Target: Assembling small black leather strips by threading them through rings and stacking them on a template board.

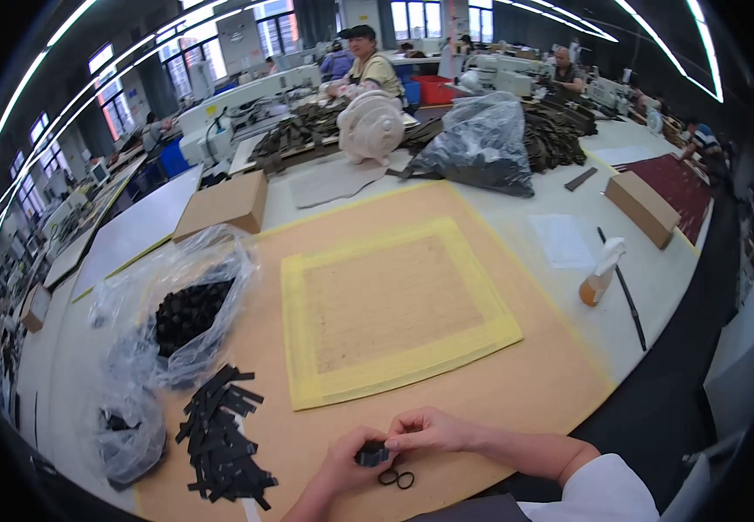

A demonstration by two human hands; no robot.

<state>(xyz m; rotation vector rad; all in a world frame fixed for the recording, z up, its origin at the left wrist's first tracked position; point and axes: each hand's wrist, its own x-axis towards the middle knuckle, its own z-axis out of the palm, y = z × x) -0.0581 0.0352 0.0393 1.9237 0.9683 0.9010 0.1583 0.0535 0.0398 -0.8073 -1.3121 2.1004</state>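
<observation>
Close to the table's near edge, my left hand [348,461] is closed around a small dark strip [374,454], which looks curved between the fingers. The fingertips of my right hand [427,430] pinch together at the strip's right end. Just below both hands show two black finger rings, like scissors handles [397,478]; any blades are hidden. A loose pile of black strips [224,439] lies left of my left hand. Beyond it, an opened clear plastic bag [229,252] holds many small black pieces [192,315].
A board with a yellow taped border [311,383] lies ahead of my hands. A smaller clear bag [133,444] sits far left. At right stand a spray bottle [599,278] and a thin black rod [627,300]. Cardboard boxes [224,204] and a white fan [370,128] are farther back.
</observation>
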